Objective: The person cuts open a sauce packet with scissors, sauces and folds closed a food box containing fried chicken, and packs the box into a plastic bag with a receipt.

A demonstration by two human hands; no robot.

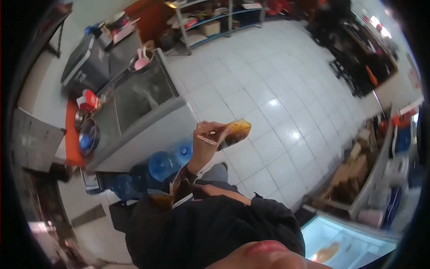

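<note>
My left hand (207, 140) is raised in front of me, its fingers closed around a clear plastic bag with amber-brown contents (238, 131). The bag's yellowish end points to the right, over the tiled floor. Across my body from the right comes my right forearm, and my right hand (204, 190) is low near my left sleeve. Its fingers are hidden. Beside it, against my dark top, is a clear packet with dark brown contents (180, 190) and a pale edge. I cannot tell whether the right hand grips this packet.
A lit, open cooler (345, 240) at lower right holds an amber item. Large blue water bottles (162, 166) stand beside a chest freezer (143, 96) on the left. A metal shelf (215, 22) is at the back, and cardboard (351, 172) sits in a rack at right.
</note>
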